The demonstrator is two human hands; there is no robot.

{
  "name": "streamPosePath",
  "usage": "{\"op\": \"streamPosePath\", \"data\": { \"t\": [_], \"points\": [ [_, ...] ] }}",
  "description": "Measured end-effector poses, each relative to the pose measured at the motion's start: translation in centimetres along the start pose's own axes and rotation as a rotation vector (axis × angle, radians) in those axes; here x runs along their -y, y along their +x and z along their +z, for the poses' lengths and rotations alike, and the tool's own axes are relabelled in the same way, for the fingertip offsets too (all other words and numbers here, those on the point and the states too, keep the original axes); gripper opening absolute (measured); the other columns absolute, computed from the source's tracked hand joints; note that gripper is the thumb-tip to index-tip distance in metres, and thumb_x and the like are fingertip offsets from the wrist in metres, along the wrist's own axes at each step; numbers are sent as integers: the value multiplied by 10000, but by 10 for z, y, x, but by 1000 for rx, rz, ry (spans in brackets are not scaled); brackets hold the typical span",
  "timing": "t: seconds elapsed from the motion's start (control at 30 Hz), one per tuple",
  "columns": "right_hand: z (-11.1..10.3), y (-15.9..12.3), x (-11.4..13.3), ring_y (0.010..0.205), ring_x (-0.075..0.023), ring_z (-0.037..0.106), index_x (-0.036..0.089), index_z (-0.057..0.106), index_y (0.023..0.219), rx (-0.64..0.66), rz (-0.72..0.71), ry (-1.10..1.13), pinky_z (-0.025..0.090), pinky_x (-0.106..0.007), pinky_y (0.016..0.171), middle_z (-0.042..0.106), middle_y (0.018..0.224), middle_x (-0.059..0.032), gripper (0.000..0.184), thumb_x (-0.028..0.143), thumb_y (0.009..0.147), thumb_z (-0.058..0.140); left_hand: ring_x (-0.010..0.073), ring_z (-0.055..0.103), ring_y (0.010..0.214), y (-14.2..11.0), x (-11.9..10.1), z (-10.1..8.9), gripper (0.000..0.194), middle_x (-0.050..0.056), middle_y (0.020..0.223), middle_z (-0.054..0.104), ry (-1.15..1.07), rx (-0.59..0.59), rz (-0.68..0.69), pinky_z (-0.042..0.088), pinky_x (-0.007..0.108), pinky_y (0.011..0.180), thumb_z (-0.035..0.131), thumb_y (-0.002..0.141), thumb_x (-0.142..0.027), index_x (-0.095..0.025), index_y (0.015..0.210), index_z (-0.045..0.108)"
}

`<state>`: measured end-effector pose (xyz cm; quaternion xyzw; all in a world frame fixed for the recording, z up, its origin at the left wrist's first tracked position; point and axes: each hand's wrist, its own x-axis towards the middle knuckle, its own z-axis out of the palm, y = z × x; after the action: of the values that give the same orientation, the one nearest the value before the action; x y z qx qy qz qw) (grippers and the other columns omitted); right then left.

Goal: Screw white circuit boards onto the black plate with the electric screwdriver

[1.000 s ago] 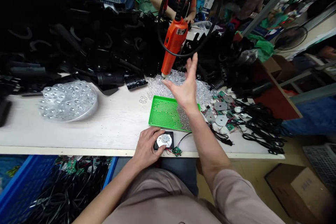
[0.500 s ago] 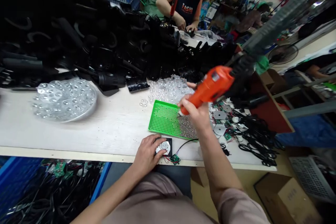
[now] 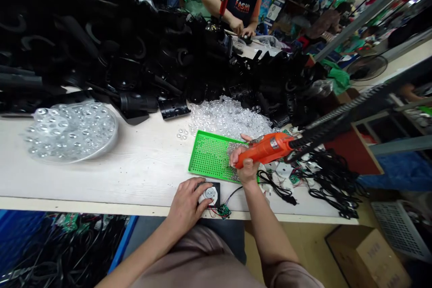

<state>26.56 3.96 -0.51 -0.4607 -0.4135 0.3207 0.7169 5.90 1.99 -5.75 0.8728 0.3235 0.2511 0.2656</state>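
Note:
My left hand rests at the table's front edge. Its thumb and forefinger close around a small black square part with a silver round plate, pressing it on the tabletop. Thin wires run from that part to a green circuit board. In my right hand is an orange electric screwdriver, tilted over the right end of the green perforated tray. Small metal screws lie heaped in that end of the tray. The screwdriver's tip is hidden by my fingers.
Clear lenses lie piled behind the tray, with more in a clear bowl. Black plastic housings bank up along the back. Black cables lie right. A blue crate stands below left. A co-worker works opposite.
My right hand and the screwdriver have come lower and nearer to me, and the screwdriver lies flatter. My left hand still keeps the square part in nearly the same place.

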Motion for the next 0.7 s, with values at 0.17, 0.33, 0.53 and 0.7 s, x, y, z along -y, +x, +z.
{"op": "streamPosePath", "data": {
  "t": [0.17,0.33,0.53,0.7],
  "points": [
    [-4,-2,-10,410,-113,413,233,546,1051,14,45,-23,344,-252,389,440,546,72,573,685,706,619,251,554,1092,1,-1,-2,284,86,1153,611,10,-10,6,461,408,894,530,930,-331,-246,1195,589],
    [-5,-4,-12,410,-115,414,240,524,1036,21,38,-22,340,-248,390,445,543,76,541,665,715,621,247,555,1089,1,-2,-3,284,86,1145,612,3,-13,13,464,401,891,527,932,-330,-241,1195,592],
    [1,-1,-8,401,-108,396,234,549,920,43,77,-96,340,-249,388,436,523,76,535,702,672,627,249,545,1110,1,-2,-2,283,86,1162,602,-7,12,-3,458,409,900,526,935,-331,-247,1200,582],
    [18,1,42,354,-96,350,254,582,920,-124,1,10,331,-240,346,399,490,87,571,758,651,606,245,548,1111,1,-3,-3,291,84,1172,600,-24,22,-3,451,407,910,539,930,-344,-251,1203,579]
  ]
}}
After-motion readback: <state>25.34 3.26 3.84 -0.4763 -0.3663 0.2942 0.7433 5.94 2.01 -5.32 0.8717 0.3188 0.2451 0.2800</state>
